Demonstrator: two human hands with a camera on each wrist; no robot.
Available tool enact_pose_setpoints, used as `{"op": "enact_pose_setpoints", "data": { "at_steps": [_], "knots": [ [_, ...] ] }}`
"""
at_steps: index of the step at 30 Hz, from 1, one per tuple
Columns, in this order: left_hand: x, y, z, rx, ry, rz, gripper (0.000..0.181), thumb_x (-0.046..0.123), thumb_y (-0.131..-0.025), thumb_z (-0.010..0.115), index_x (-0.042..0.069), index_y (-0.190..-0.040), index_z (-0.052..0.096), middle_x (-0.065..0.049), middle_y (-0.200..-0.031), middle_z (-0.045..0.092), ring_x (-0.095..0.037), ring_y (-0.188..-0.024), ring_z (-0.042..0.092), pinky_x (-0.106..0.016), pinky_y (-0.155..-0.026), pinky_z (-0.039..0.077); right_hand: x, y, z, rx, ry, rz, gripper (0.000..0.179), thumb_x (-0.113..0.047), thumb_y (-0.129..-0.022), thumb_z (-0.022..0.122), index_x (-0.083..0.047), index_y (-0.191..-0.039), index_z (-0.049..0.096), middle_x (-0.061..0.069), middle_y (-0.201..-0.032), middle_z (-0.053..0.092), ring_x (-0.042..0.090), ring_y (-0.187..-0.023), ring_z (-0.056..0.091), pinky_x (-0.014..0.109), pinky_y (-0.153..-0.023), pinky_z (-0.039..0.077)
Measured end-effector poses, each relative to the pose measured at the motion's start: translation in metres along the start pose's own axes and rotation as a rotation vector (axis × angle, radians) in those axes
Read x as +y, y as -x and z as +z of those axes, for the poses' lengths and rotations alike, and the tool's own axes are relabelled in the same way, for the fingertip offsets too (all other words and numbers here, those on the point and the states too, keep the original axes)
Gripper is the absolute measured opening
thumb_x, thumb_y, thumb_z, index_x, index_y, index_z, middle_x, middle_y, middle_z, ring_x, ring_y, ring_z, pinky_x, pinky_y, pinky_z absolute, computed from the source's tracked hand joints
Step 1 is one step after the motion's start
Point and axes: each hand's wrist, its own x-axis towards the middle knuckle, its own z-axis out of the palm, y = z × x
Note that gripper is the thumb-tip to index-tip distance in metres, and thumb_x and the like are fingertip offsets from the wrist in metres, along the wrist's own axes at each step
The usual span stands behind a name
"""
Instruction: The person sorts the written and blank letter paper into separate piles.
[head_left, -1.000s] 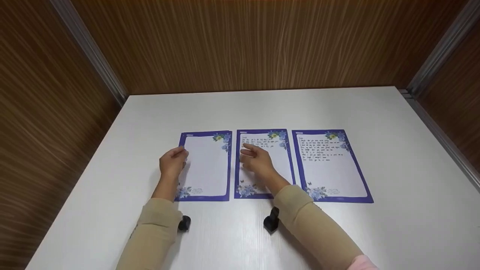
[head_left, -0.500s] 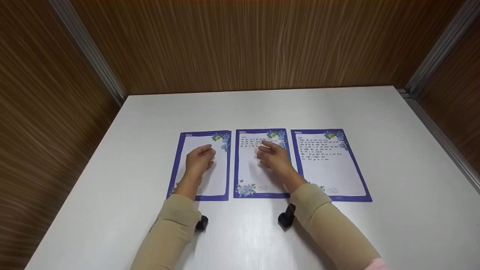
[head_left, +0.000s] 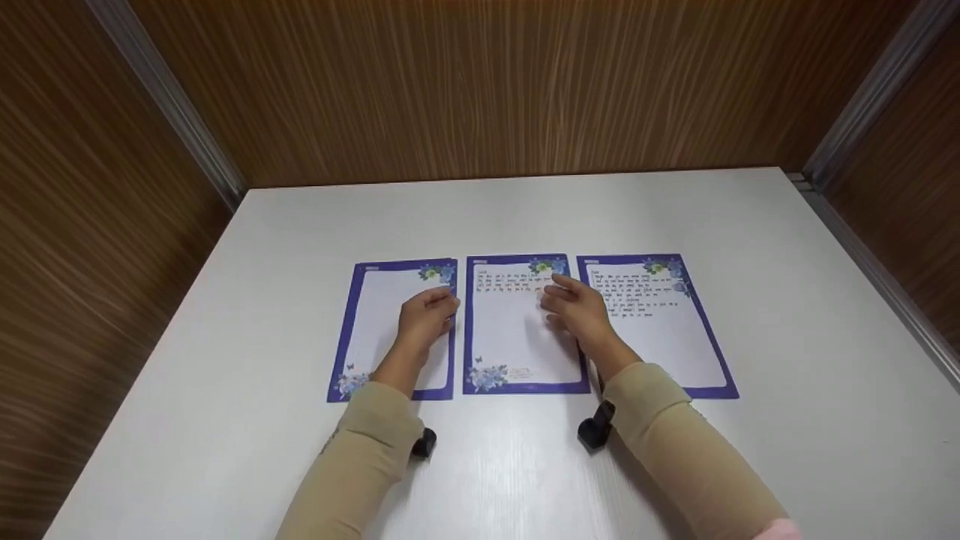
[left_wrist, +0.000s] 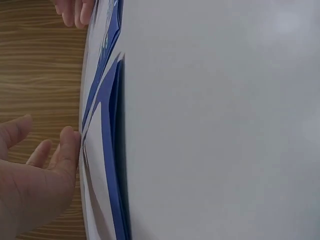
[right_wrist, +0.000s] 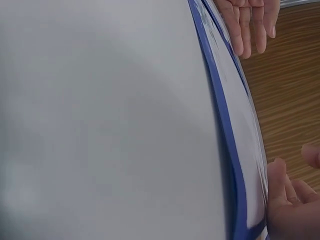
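Three flower-decorated sheets of paper with purple borders lie side by side in the head view. Over the right part of the left, blank sheet (head_left: 386, 315) is my left hand (head_left: 426, 321), its fingers loosely bent and holding nothing. The middle sheet (head_left: 506, 330) carries a few lines of handwriting at its top. My right hand (head_left: 581, 309) hovers near that sheet's right edge, thumb apart from fingers, nothing between them. It partly covers the right sheet (head_left: 686, 345), which bears more lines of writing. In the left wrist view, the left hand (left_wrist: 42, 185) has spread fingers.
The sheets lie on a white table (head_left: 300, 232). Wood-grain panels (head_left: 510, 90) enclose it at the back and both sides, with metal strips at the corners. A black device (head_left: 595, 429) shows at the right wrist, and another black device (head_left: 424, 442) at the left.
Both hands have moved to the right, the left from the blank sheet's left edge towards its right edge, the right across the middle sheet. The sheets keep their places.
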Motion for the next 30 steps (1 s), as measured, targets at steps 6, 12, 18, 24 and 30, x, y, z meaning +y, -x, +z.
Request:
{"op": "enact_pose_setpoints", "data": {
  "at_steps": [6, 12, 18, 24, 30],
  "knots": [
    [0.001, -0.001, 0.007, -0.035, -0.003, -0.002, 0.044, 0.008, -0.092, 0.061, -0.002, -0.133, 0.051, -0.017, -0.128, 0.056, -0.026, -0.117, 0.054, -0.031, -0.091, 0.049, 0.002, -0.004, -0.013, 0.017, 0.023, -0.006, 0.052, -0.004, -0.093, 0.059, -0.004, -0.142, 0.042, 0.017, -0.134, 0.052, 0.027, -0.115, 0.056, 0.029, -0.084, 0.052],
    [0.003, 0.0, 0.009, -0.032, -0.033, -0.013, 0.043, 0.011, -0.092, 0.062, 0.002, -0.133, 0.053, -0.015, -0.131, 0.054, -0.025, -0.119, 0.053, -0.03, -0.092, 0.049, 0.002, -0.004, -0.023, 0.064, 0.053, -0.037, 0.051, -0.003, -0.093, 0.058, -0.001, -0.142, 0.041, 0.018, -0.133, 0.054, 0.026, -0.114, 0.056, 0.025, -0.078, 0.053],
    [0.003, -0.001, 0.011, -0.026, -0.054, -0.012, 0.044, 0.013, -0.092, 0.063, 0.003, -0.134, 0.052, -0.014, -0.132, 0.054, -0.024, -0.12, 0.052, -0.03, -0.093, 0.048, 0.001, -0.003, -0.029, 0.108, 0.086, -0.003, 0.052, -0.007, -0.094, 0.058, -0.005, -0.143, 0.041, 0.015, -0.139, 0.048, 0.025, -0.121, 0.052, 0.031, -0.09, 0.05],
    [0.004, -0.001, 0.014, -0.035, -0.041, -0.008, 0.044, 0.012, -0.092, 0.062, 0.002, -0.134, 0.052, -0.015, -0.131, 0.054, -0.025, -0.119, 0.053, -0.03, -0.093, 0.048, 0.002, -0.004, -0.032, 0.137, 0.124, 0.015, 0.052, -0.008, -0.094, 0.058, -0.006, -0.143, 0.042, 0.015, -0.139, 0.048, 0.027, -0.124, 0.049, 0.034, -0.095, 0.047],
    [0.003, -0.001, 0.016, -0.036, -0.029, -0.018, 0.044, 0.011, -0.092, 0.062, 0.001, -0.134, 0.052, -0.016, -0.127, 0.056, -0.024, -0.116, 0.054, -0.03, -0.091, 0.049, 0.002, -0.004, -0.033, 0.137, 0.122, 0.019, 0.053, -0.007, -0.094, 0.057, -0.005, -0.144, 0.041, 0.016, -0.138, 0.049, 0.027, -0.122, 0.05, 0.034, -0.095, 0.047]
  ]
}}
